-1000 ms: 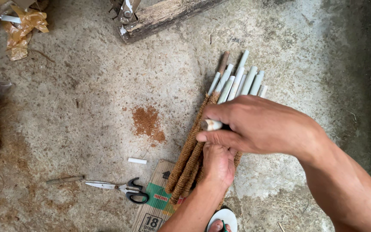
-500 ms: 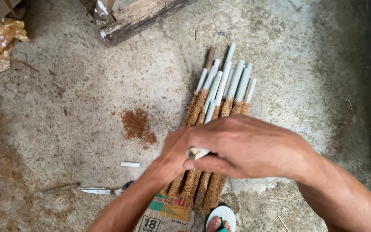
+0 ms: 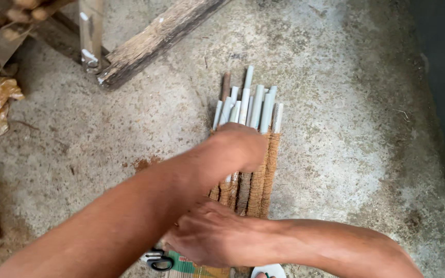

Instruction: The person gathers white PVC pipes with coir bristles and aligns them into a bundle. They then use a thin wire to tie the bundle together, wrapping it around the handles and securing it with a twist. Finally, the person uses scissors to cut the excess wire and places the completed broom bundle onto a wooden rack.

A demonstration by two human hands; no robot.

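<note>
Right hand (image 3: pixel 209 239): nearest, low on the bundle of sticks (image 3: pixel 248 154), lying curled over its near end; what the fingers pinch I cannot tell.
Scissors (image 3: pixel 155 259): just left of the bundle's near end, beside a printed card (image 3: pixel 191 266).
Left hand (image 3: pixel 238 146): half a second ago low by the bundle's near end, now crossed over the right arm, closed on the bundle's middle.
Bundle of sticks: on the concrete floor (image 3: pixel 346 128), brown fibre-wrapped lower parts, bare white tips fanned beyond; looks steadied from both ends.
Plank (image 3: pixel 155 41): far left of the bundle.

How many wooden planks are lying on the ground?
2: a long weathered plank slanting across the top, and a shorter upright board just left of it. More may lie outside the view.
</note>
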